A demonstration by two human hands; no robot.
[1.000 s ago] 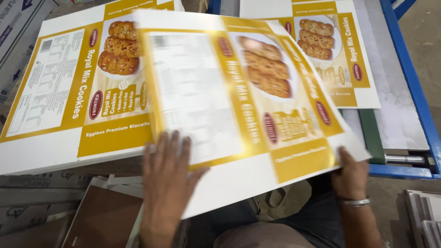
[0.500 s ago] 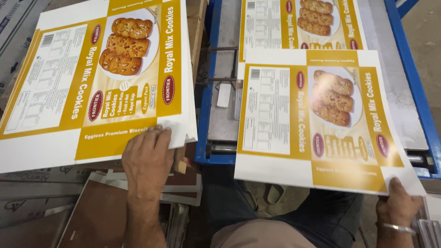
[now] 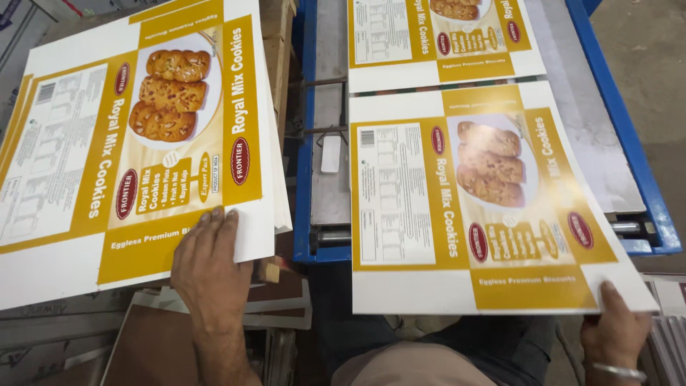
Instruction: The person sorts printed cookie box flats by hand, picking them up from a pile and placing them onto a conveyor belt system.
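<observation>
A stack of flat printed carton sheets (image 3: pixel 136 143), white and mustard yellow with cookie pictures, lies at the left. My left hand (image 3: pixel 207 264) rests flat on the stack's near right corner, fingers together. My right hand (image 3: pixel 614 332) grips the near right corner of a single printed carton sheet (image 3: pixel 479 200), which lies on the metal bed of a blue-framed machine (image 3: pixel 304 143). Another printed sheet (image 3: pixel 443 36) sits further along that bed, just beyond the held one.
The machine's blue rail (image 3: pixel 622 121) runs along the right side. Brown and grey boards (image 3: pixel 143 350) lie below the stack at the lower left. My lap is at the bottom centre. A stack of board edges (image 3: pixel 668 343) shows at the far lower right.
The single sheet has moved from over the left stack across to the machine bed on the right, carried by my right hand. My left hand stays on the stack's corner.
</observation>
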